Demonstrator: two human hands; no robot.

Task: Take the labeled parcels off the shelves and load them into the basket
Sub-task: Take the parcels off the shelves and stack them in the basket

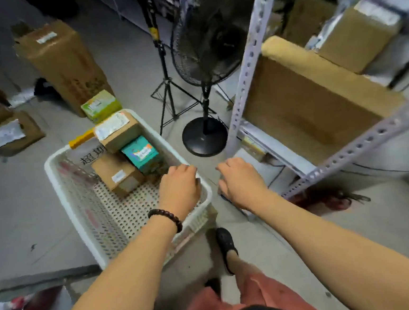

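Shoe (226, 244): dark, on the grey floor at 6 o'clock, just right of the basket's near corner.
Left hand (179, 186): beaded bracelet (165, 217) on the wrist; it hovers over the basket's right rim, fingers bent down out of sight, so I cannot tell whether it grips anything.
Right hand (240, 179): beside the left at its 3 o'clock, above bare floor, fingers loosely curled and holding nothing.
Basket (126, 211): white, perforated, at 9 o'clock of the hands.
Parcels in basket: small brown box (117, 176), teal box (141, 154) and labeled brown box (118, 134), clustered at its far end.
Fan (205, 136): at 12 o'clock.
Shelf rack (247, 64): at 2 o'clock, with a large carton (313, 105) and a labeled brown parcel (358, 35).
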